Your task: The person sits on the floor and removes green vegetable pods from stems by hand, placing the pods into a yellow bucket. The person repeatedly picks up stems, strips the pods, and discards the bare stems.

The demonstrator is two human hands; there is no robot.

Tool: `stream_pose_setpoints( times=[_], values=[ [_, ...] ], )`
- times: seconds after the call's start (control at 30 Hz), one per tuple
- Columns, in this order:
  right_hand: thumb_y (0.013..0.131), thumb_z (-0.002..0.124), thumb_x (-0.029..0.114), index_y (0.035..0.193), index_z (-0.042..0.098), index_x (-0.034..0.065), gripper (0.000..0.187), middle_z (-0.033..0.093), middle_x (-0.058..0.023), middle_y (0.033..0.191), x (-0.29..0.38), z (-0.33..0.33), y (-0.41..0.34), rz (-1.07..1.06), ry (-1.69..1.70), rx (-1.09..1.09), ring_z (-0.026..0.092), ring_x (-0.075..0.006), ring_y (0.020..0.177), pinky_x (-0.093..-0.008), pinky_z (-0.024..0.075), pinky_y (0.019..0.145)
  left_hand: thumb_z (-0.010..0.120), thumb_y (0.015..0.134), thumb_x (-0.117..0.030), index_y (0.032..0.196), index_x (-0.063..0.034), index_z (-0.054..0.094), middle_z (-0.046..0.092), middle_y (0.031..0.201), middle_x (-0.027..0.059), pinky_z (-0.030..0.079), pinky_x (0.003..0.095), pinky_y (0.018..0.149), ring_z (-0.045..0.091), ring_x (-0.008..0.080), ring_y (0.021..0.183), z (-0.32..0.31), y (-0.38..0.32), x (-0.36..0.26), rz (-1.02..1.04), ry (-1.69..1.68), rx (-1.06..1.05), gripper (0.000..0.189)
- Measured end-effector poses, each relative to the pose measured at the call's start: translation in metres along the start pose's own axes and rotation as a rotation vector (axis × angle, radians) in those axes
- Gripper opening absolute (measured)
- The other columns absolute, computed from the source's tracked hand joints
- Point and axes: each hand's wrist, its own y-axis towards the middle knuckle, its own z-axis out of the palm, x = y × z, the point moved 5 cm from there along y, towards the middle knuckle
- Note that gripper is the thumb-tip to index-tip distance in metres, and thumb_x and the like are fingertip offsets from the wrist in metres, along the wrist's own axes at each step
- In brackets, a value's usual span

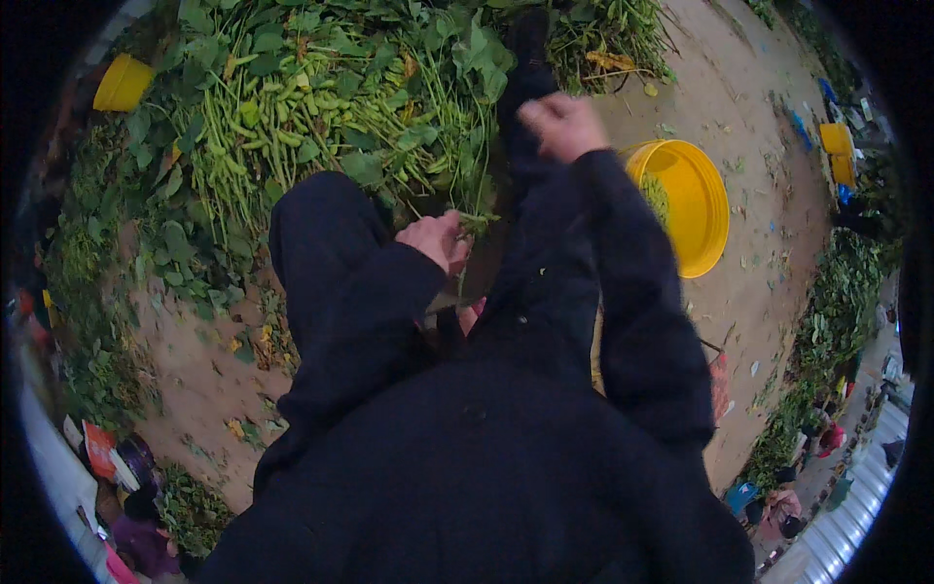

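Note:
Between the knees, my left hand (436, 239) grips a bunch of green bean stems (478, 221) whose stalks run up toward the heap. My right hand (563, 125), blurred, is raised over the dark trouser leg with its fingers curled; whether anything is in it cannot be told. In front lies a large heap of cut bean plants (292, 120) with plump green pods and broad leaves. A yellow plastic bucket (700, 208) stands to the right of my right forearm, tilted in view, with green pods (653, 197) inside.
Another yellow bucket (122, 84) is beyond the heap at upper left. More plants (609, 44) lie past the right foot. Bare ground (759, 190) with leaf scraps extends right. At the far edges are other people (781, 511), yellow containers (837, 139) and rows of greenery (839, 299).

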Motion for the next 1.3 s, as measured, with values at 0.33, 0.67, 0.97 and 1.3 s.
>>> stream_pose_setpoints(
  times=[0.33,0.67,0.97,1.3],
  values=[
    [0.081,0.056,0.02,0.091,0.058,-0.0038,0.026,0.06,-0.0089,0.072,-0.026,0.081,-0.087,0.342,0.651,0.079,0.052,-0.0105,0.048,-0.0231,0.0382,0.041,0.069,0.066,-0.011,0.097,0.0065,0.053,0.061,0.076,0.012,0.047,0.0331,0.059,0.06,0.0218,0.069,0.14,0.025,0.088,-0.416,-0.745,0.005,0.039],
    [0.085,0.052,0.02,0.098,0.058,-0.0002,0.024,0.061,-0.0065,0.081,-0.011,0.008,-0.141,0.264,0.945,-0.088,0.054,-0.0086,0.057,-0.0181,0.0366,0.041,0.062,0.067,0.001,0.103,0.0067,0.051,0.059,0.084,0.0099,0.047,0.0268,0.066,0.058,0.0152,0.072,-0.023,-0.035,-0.054,-0.034,-1.162,-0.211,0.038],
    [0.081,0.06,0.024,0.1,0.056,0.0004,0.031,0.056,-0.0048,0.06,0.032,0.009,-0.14,0.24,1.159,0.135,0.042,-0.0073,0.039,-0.0194,0.0291,0.037,0.059,0.07,-0.003,0.106,0.0022,0.051,0.059,0.087,0.0059,0.045,0.0224,0.07,0.055,0.0092,0.076,-0.065,-0.066,-0.102,0.25,-0.812,-0.439,0.037],
    [0.078,0.061,0.019,0.085,0.058,0.002,0.018,0.052,-0.0029,0.057,0.034,0.04,-0.127,0.302,1.231,0.25,0.041,-0.0076,0.038,-0.0201,0.027,0.035,0.064,0.068,-0.003,0.09,-0.0008,0.054,0.056,0.075,0.0027,0.044,0.0227,0.062,0.052,0.0086,0.066,-0.064,-0.055,-0.076,0.234,-0.848,-0.419,0.024]
  ],
)
